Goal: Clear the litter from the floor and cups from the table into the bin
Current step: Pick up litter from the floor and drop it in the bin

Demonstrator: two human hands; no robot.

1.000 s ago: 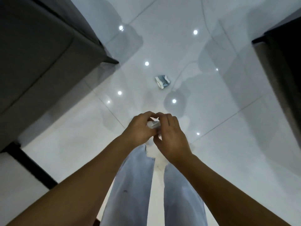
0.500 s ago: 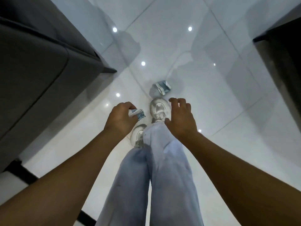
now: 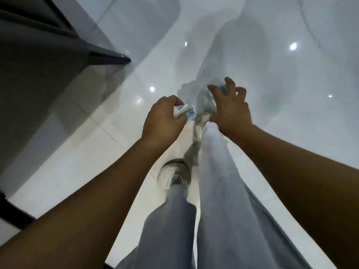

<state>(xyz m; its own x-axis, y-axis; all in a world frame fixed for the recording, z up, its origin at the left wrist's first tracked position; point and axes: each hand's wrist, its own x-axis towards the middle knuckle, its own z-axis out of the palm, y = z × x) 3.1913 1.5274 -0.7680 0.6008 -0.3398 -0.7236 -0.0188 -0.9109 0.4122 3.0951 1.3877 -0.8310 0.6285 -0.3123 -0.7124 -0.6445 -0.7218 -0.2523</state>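
My left hand (image 3: 162, 118) is clenched round a small blue-and-white wrapper (image 3: 185, 111), held just left of my forward shoe (image 3: 202, 125), so one piece of litter is off the floor (image 3: 272, 74). My right hand (image 3: 230, 108) hangs past that shoe's toe with fingers spread and loose, gripping nothing I can make out; something pale shows blurred under its fingertips, possibly another scrap, but I cannot tell. The dark sofa (image 3: 38, 65) stands well left of the shoe. No bin, table or cups are in view, so I judge the task is early: binning and the cups remain
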